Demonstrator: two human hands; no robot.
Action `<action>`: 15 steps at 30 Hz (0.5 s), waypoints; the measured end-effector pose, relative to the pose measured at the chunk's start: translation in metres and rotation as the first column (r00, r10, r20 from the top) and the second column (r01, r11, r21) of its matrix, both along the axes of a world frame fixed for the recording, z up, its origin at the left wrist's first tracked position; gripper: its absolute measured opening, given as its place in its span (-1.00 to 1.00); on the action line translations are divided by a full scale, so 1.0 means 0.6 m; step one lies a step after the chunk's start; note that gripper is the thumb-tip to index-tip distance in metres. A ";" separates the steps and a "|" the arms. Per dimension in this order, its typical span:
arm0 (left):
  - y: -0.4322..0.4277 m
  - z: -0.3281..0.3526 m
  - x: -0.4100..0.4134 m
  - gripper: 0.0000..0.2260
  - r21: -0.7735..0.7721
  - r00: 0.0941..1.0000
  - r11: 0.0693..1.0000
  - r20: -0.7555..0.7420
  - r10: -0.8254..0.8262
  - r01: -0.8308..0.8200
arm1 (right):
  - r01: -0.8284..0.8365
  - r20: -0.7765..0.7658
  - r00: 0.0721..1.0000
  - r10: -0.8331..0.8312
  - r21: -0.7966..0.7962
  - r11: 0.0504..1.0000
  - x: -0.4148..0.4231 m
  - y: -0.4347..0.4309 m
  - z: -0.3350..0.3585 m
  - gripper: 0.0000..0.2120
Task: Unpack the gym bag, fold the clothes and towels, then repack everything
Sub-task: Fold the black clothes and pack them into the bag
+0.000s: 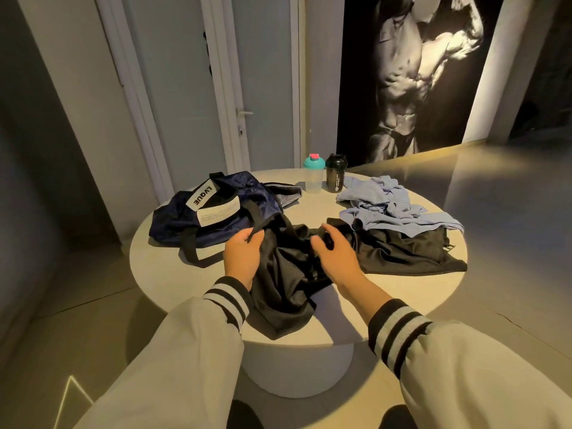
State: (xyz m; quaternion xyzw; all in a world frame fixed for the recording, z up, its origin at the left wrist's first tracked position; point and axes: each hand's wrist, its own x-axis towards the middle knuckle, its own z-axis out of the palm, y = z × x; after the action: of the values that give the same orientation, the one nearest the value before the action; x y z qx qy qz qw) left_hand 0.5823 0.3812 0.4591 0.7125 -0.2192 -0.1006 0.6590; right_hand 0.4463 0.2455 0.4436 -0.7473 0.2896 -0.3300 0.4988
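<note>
A crumpled black garment (286,283) hangs over the near middle of the round table (173,274). My left hand (243,255) grips its upper left edge, and my right hand (332,258) pinches a fold at its upper right. The navy gym bag (213,212) with a white label lies slumped at the table's left. A second black garment (408,252) lies flat on the right. On its far edge sits a heap of light blue cloth (387,205).
Two shaker bottles stand at the table's far edge: a clear one with a teal lid (313,174) and a black one (335,178). Beyond are a white door (260,88) and a large wall poster (418,72). The floor surrounds the pedestal table.
</note>
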 end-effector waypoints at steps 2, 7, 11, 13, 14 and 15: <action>-0.001 0.000 -0.007 -0.82 0.032 0.999 0.998 0.007 -0.046 0.046 | -0.205 -0.035 0.977 0.208 0.074 0.976 0.007 0.017 -0.006 -0.31; -0.012 -0.017 -0.030 -0.82 0.009 0.963 0.963 -0.021 -0.268 0.269 | -0.324 -0.036 0.941 0.337 0.199 0.925 0.029 0.035 -0.035 -0.17; 0.001 -0.052 -0.044 -0.52 0.019 0.928 0.933 -0.118 -0.354 0.359 | -0.163 -0.098 0.977 0.188 0.222 0.961 0.025 0.025 -0.045 -0.21; 0.006 -0.075 -0.049 -0.29 0.247 0.934 0.900 -0.116 -0.339 0.358 | -0.122 -0.284 0.949 0.138 0.076 0.990 0.019 0.019 -0.055 -0.20; 0.007 -0.087 -0.054 -0.19 0.378 0.936 0.858 -0.099 -0.337 0.349 | -0.133 -0.358 0.924 0.135 0.029 0.991 0.017 0.018 -0.060 -0.21; 0.008 -0.093 -0.059 -0.17 0.482 0.938 0.810 -0.082 -0.337 0.333 | -0.155 -0.387 0.909 0.152 0.025 0.988 0.014 0.021 -0.062 -0.25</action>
State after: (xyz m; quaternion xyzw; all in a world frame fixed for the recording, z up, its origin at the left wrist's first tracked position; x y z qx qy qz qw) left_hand 0.5470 0.3857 0.4036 0.8060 -0.3112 -0.2645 0.4285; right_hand 0.4545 0.2580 0.4062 -0.8197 0.3219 -0.1365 0.4537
